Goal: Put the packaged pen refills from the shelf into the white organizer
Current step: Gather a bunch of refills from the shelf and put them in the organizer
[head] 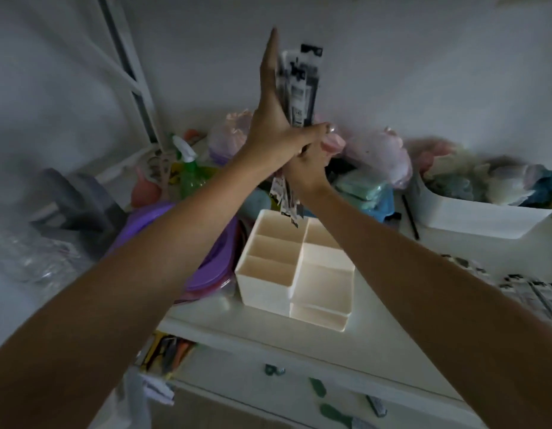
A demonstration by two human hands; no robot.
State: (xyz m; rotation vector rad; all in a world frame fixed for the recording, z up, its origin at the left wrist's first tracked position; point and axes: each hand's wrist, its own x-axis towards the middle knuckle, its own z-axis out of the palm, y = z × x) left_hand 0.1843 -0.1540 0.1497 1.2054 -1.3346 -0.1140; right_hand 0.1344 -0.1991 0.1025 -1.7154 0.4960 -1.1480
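A bundle of packaged pen refills [302,88], black and white, stands upright in the air above the white organizer [296,274]. My left hand [273,125] lies flat against the bundle's left side with its fingers stretched upward and its thumb across the front. My right hand [305,168] grips the bundle lower down, fingers wrapped round it. The packs' bottom ends [287,205] hang just over the organizer's back compartments. The organizer sits on the white shelf [376,351], and its compartments look empty. More refill packs [534,292] lie on the shelf at the right edge.
A purple lid or tray [175,252] lies left of the organizer, with a green spray bottle [191,168] behind it. Plastic bags [376,162] crowd the back. A white bin [479,215] of cloths stands at the right. Small items lie on a lower shelf [299,397].
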